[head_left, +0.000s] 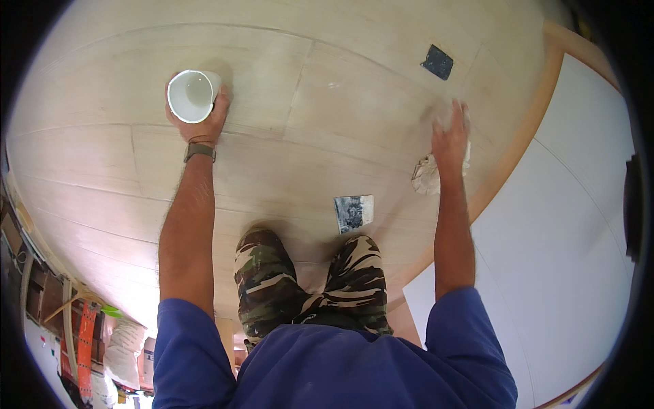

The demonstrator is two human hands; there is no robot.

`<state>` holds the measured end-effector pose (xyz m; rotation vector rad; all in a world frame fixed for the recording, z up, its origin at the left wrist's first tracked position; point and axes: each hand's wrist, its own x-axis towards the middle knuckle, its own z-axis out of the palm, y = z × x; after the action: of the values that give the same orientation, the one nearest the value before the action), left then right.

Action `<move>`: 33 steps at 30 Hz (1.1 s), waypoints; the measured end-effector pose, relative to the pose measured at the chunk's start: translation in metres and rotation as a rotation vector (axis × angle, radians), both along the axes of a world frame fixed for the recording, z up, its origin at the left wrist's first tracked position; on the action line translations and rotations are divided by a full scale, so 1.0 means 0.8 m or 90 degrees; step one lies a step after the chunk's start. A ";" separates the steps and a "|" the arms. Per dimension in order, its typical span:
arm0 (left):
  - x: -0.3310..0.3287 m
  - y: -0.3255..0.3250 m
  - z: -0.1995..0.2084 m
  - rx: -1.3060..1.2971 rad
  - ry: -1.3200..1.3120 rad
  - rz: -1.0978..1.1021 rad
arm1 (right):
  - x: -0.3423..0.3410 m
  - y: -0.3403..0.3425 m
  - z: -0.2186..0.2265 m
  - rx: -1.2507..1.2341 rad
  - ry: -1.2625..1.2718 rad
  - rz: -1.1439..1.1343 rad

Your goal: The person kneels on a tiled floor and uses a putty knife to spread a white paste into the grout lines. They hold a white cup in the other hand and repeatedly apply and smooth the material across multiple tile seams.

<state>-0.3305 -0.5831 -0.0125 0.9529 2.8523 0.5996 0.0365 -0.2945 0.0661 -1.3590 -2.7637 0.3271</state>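
My left hand (204, 128) is wrapped round a white cup-like container (189, 97) on the wooden surface; its open mouth faces up, and the inside is pale. Over at the right, my right hand (449, 142) reaches forward with its fingers stretched and apart, slightly blurred. Below that hand and wrist lies a crumpled off-white piece (426, 176), which looks like a bag or cloth; the hand partly covers it. A dark, roughly square flat piece (438, 62) rests ahead of my right hand. Another flat piece (352, 213), dark with whitish smears, lies in front of my knees.
I am on a pale wooden panelled surface (272, 102) with seams. A raised wooden edge (521, 153) curves along the right, with a white panel (558, 225) beyond it. An orange ladder-like object (86, 347) and a white sack (125, 352) stand at the lower left.
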 end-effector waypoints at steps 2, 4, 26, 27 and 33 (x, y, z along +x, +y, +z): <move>0.000 0.000 0.006 0.018 -0.010 0.011 | -0.072 0.030 -0.005 0.009 0.043 0.023; 0.000 0.008 0.015 0.091 -0.062 0.023 | -0.089 0.071 -0.029 0.041 0.007 0.033; -0.003 -0.003 0.023 0.047 0.012 0.042 | -0.407 -0.201 0.113 -0.426 0.073 0.221; -0.004 -0.005 0.021 0.048 0.023 0.041 | -0.421 -0.203 0.110 -0.384 0.008 0.259; -0.003 -0.005 0.013 0.007 0.026 0.033 | -0.469 -0.217 0.082 -0.255 -0.315 0.433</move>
<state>-0.3327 -0.5873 -0.0022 0.9056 2.9215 0.6069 -0.3384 -0.4677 0.1319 -0.5116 -3.6804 0.6721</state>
